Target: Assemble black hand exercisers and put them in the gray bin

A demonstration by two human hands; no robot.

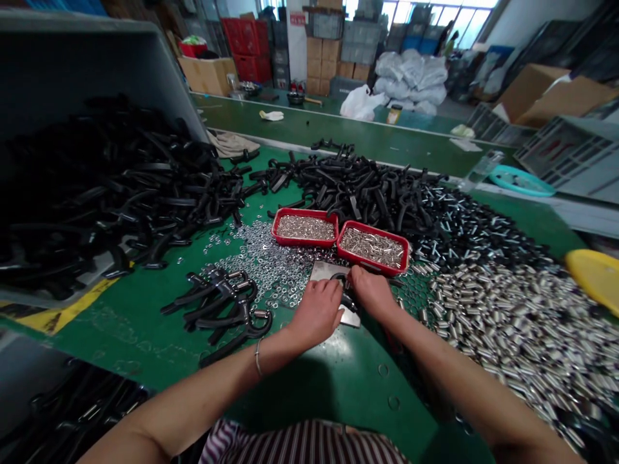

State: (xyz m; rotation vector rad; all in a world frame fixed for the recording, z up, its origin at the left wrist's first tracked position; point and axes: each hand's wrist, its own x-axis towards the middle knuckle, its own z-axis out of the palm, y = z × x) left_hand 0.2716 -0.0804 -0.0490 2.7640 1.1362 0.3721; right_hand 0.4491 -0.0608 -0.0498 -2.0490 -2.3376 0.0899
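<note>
My left hand (pixel 320 310) and my right hand (pixel 371 291) are close together over a small metal plate (pixel 351 318) at the middle of the green table. Between them is a black curved part (pixel 346 300), gripped by the closed fingers of both hands and partly covered by them. Just behind the plate stand two red trays: the left one (pixel 305 243) holds tiny metal pieces, the right one (pixel 372 263) small pins. Left of my left hand lies a group of black handles with springs (pixel 220 303).
A grey bin (pixel 188 96) full of black handles lies at the left. Loose nuts (pixel 264 258) spread behind my left hand. Black parts (pixel 367 187) and bolts pile up behind the trays. Metal springs (pixel 522 328) cover the right side, near a yellow lid (pixel 592 277).
</note>
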